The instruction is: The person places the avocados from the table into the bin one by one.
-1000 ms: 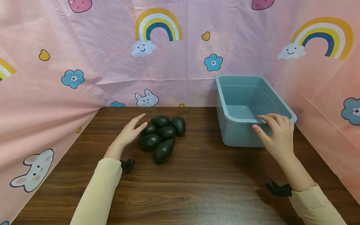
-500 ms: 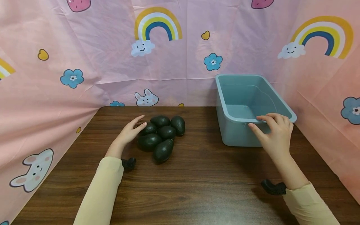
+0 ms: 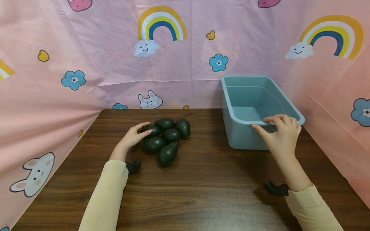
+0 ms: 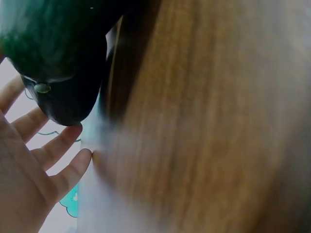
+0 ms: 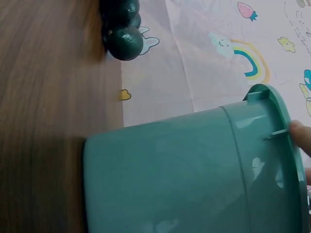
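My left hand reaches round the leftmost far avocado of a dark green cluster. Its thumb lies over the near side, its index finger at the far side. In the left wrist view the fingers are spread and fairly straight beside an avocado; the thumb is out of sight there. My right hand holds the near rim of a blue-green plastic bin, thumb outside and fingers over the rim. The right wrist view has the bin's outer wall and a fingertip on its rim.
More avocados, such as the nearest one, lie touching one another on the dark wooden table. The bin's floor is bare. A patterned pink cloth hangs behind and along both sides.
My left hand has lowered and moved slightly right, its thumb and index finger now round the avocado. My right hand has shifted a little left along the rim. Bin and avocados have stayed put.
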Demonstrator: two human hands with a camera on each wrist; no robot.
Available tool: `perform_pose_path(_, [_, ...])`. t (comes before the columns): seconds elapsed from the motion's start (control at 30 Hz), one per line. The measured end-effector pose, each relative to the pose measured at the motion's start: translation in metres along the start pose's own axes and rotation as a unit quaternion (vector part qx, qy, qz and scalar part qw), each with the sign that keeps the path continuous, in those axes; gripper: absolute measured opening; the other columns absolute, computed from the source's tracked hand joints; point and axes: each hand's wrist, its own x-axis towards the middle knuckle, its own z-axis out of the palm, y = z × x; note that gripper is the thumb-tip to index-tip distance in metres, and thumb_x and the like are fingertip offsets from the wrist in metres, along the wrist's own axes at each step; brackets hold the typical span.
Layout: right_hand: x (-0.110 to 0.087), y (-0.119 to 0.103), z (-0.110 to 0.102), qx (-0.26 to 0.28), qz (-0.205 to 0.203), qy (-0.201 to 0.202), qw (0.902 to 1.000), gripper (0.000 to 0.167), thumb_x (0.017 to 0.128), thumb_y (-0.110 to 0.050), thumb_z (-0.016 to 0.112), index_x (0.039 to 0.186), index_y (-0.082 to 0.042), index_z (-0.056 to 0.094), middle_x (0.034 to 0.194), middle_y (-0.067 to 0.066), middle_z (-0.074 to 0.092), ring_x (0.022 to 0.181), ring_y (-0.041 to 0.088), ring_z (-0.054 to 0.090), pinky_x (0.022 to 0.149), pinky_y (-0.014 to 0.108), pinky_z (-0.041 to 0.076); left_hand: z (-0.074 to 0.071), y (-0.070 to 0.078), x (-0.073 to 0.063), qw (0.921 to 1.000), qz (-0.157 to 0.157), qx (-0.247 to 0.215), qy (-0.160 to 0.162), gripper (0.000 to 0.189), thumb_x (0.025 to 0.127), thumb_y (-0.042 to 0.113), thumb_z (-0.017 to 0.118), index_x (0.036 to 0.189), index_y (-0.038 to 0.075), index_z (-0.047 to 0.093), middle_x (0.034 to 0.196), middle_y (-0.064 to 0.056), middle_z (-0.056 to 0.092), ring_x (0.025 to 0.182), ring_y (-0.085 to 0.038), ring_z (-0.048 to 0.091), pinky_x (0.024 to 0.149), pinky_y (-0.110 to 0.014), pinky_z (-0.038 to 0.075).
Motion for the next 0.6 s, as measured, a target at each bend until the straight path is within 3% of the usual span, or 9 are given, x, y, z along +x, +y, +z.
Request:
perform_pose_path(0.3, [0.007, -0.007, -0.007, -0.019, 0.028, -0.045, 0.9984, 0.038, 0.064, -0.027, 0.09, 0.086, -0.002, 0.071, 0.091, 0.016, 0.059, 0.088, 0.04, 0.044, 0.088, 0.061, 0.024, -0.001, 0.0, -0.002, 0.9998, -0.009, -0.016, 0.008, 0.069, 0.094, 0.048, 0.057, 0.149, 0.014, 0.036, 0.151, -0.02, 0.028, 0.136, -0.042, 0.024, 0.104, -0.062, 0.023])
perform_pose_path(0.6, [0.019, -0.017, -0.019, -0.047, 0.095, -0.152, 0.9827, 0.044, 0.074, -0.044, 0.082, 0.09, -0.005, 0.071, 0.099, 0.016, 0.06, 0.1, 0.041, 0.042, 0.087, 0.066, 0.022, 0.001, -0.003, -0.002, 0.9995, -0.017, -0.023, 0.016, 0.07, 0.092, 0.051, 0.058, 0.149, 0.016, 0.037, 0.151, -0.017, 0.029, 0.136, -0.041, 0.024, 0.104, -0.062, 0.023])
